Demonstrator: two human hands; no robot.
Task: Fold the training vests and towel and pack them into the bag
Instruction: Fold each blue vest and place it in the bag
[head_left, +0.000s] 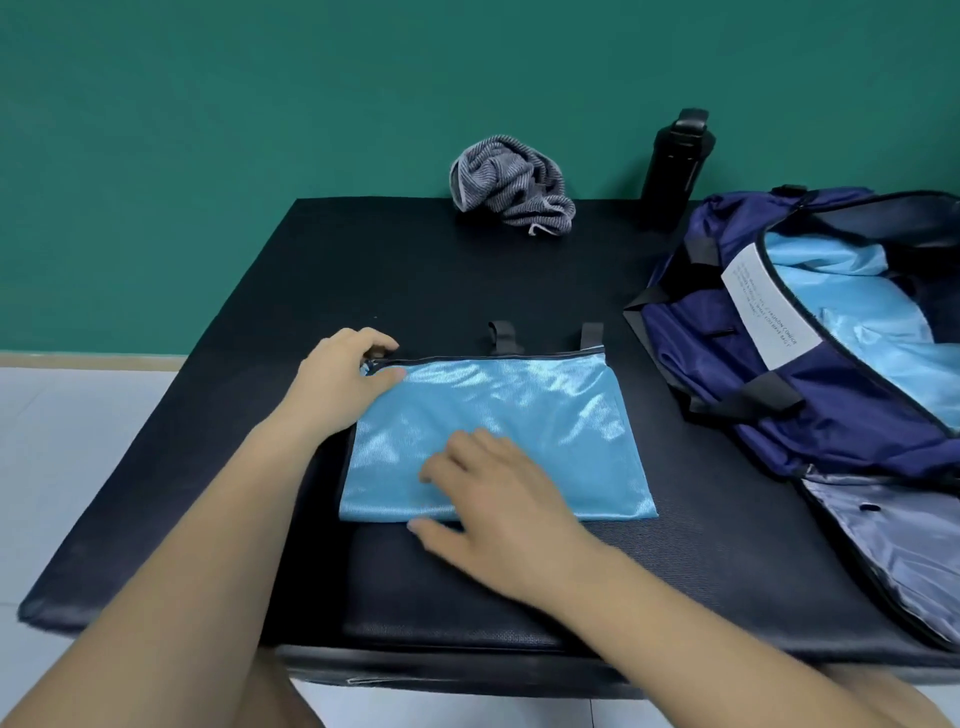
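Note:
A light-blue shiny vest (524, 421) lies folded into a flat rectangle in the middle of the black mat (415, 275). Black trim runs along its far edge, with two black tabs sticking out. My left hand (345, 374) pinches the vest's far left corner at the trim, fingers curled. My right hand (498, 493) rests flat on the vest's near middle with fingers spread and the thumb on the mat. A grey striped towel (511, 182) sits crumpled at the mat's far edge. The navy bag (753, 384) lies open at the right, showing light-blue lining.
A black bottle (675, 161) stands at the far edge between the towel and the bag. The bag's grey flap (893, 551) spreads over the near right of the mat. A green wall rises behind, and pale floor shows at the left.

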